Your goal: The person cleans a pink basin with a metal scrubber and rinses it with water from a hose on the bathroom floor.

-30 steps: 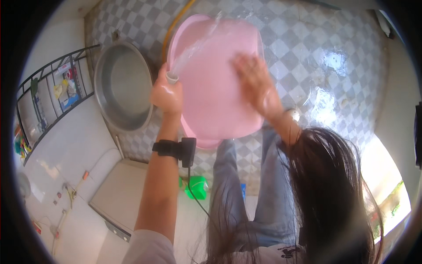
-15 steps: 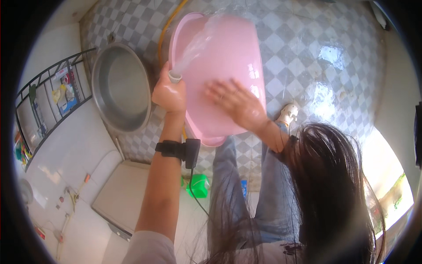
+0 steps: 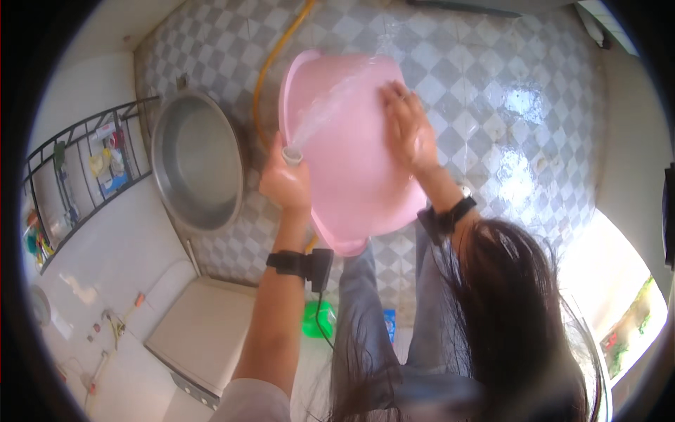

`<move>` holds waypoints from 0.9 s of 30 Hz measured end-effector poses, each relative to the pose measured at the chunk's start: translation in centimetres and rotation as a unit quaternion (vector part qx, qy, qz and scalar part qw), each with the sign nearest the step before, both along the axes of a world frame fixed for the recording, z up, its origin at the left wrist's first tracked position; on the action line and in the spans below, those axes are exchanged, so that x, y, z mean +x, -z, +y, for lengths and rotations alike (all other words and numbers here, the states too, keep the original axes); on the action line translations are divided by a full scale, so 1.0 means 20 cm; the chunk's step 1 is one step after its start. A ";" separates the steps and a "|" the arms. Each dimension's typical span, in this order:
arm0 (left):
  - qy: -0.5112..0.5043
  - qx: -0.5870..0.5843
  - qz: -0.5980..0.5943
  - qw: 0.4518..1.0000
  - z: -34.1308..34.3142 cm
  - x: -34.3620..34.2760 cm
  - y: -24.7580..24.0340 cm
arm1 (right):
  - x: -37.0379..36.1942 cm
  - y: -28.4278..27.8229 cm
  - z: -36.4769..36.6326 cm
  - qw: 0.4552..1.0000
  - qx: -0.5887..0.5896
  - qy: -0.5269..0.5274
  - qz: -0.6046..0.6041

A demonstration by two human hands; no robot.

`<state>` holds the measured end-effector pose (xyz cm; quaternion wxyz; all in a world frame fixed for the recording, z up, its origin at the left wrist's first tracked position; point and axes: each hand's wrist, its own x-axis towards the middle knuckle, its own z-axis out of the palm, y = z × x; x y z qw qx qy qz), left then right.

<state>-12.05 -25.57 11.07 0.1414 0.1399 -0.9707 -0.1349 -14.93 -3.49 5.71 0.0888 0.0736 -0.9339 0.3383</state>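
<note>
A large pink plastic tub point(image 3: 344, 148) stands tipped in front of my legs, its rim along the left side and a smooth face toward me. My left hand point(image 3: 285, 183) is wrapped round the end of a hose at the tub's left rim, and the hose's pale round mouth point(image 3: 292, 154) pokes out above the fist. A stream of water point(image 3: 330, 102) shoots from it across the tub toward the far right. On the tub's right part rests my right hand point(image 3: 411, 133), wet, with fingers stretched out and holding nothing.
To the left stands a wide metal basin point(image 3: 197, 162). A yellow hose point(image 3: 271, 60) curves over the wet checkered tile floor point(image 3: 485, 119). A black rack point(image 3: 91, 155) hangs on the left wall, above a beige lidded box point(image 3: 204, 323). Near my legs lies a green object point(image 3: 319, 318).
My right hand has slid from the tub's middle to its right side, farther up. The view has shifted, so the tub and basin sit lower. My left hand still grips the hose.
</note>
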 end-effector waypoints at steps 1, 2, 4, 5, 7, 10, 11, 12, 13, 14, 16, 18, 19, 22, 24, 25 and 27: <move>0.027 0.015 0.040 0.999 -0.01 0.02 0.04 | 0.04 -0.03 -0.01 0.995 0.074 -0.051 0.035; 0.054 0.027 0.084 0.995 0.00 0.01 0.06 | 0.14 0.00 -0.08 0.982 0.161 -0.081 0.059; 0.023 0.013 0.034 0.999 0.03 0.07 0.03 | 0.34 -0.10 -0.19 0.980 0.117 -0.155 0.040; -0.008 0.005 -0.022 1.000 0.02 0.09 -0.01 | 0.36 -0.24 -0.21 0.981 -0.008 -0.193 0.006; 0.038 0.000 0.023 0.999 0.03 0.11 -0.03 | 0.39 -0.31 -0.24 0.988 -0.040 -0.133 -0.060; 0.007 -0.030 -0.242 0.970 0.14 0.16 -0.13 | 0.55 -0.43 -0.38 0.964 -0.088 -0.073 -0.239; 0.008 -0.033 -0.242 0.970 0.15 0.17 -0.16 | 0.60 -0.45 -0.44 0.932 -0.107 -0.078 -0.338; 0.011 -0.043 -0.333 0.942 0.17 0.17 -0.19 | 0.63 -0.45 -0.47 0.932 -0.109 -0.077 -0.338; 0.013 -0.055 -0.418 0.907 0.18 0.17 -0.25 | 0.65 -0.45 -0.50 0.938 -0.102 -0.043 -0.330; 0.034 -0.049 -0.432 0.900 0.21 0.18 -0.29 | 0.68 -0.43 -0.50 0.943 -0.092 -0.006 -0.320; 0.076 -0.074 -0.432 0.896 0.26 0.24 -0.33 | 0.74 -0.39 -0.50 0.954 -0.046 0.006 -0.296; 0.116 -0.105 -0.435 0.887 0.26 0.24 -0.36 | 0.84 -0.34 -0.50 0.961 -0.005 0.019 -0.276; 0.155 -0.093 -0.412 0.893 0.21 0.22 -0.39 | 0.91 -0.31 -0.50 0.964 -0.003 0.002 -0.266; 0.160 -0.087 -0.439 0.880 0.14 0.08 -0.52 | 1.16 -0.30 -0.34 0.965 0.001 -0.064 -0.255; 0.130 -0.081 -0.487 0.860 0.15 -0.03 -0.50 | 1.27 -0.27 -0.10 0.973 0.012 -0.062 -0.223; 0.171 -0.098 -0.494 0.847 0.16 -0.07 -0.47 | 1.28 -0.28 0.07 0.977 -0.022 -0.057 -0.203; 0.208 -0.110 -0.495 0.836 0.19 -0.13 -0.36 | 1.32 -0.28 0.38 0.975 0.023 -0.092 -0.201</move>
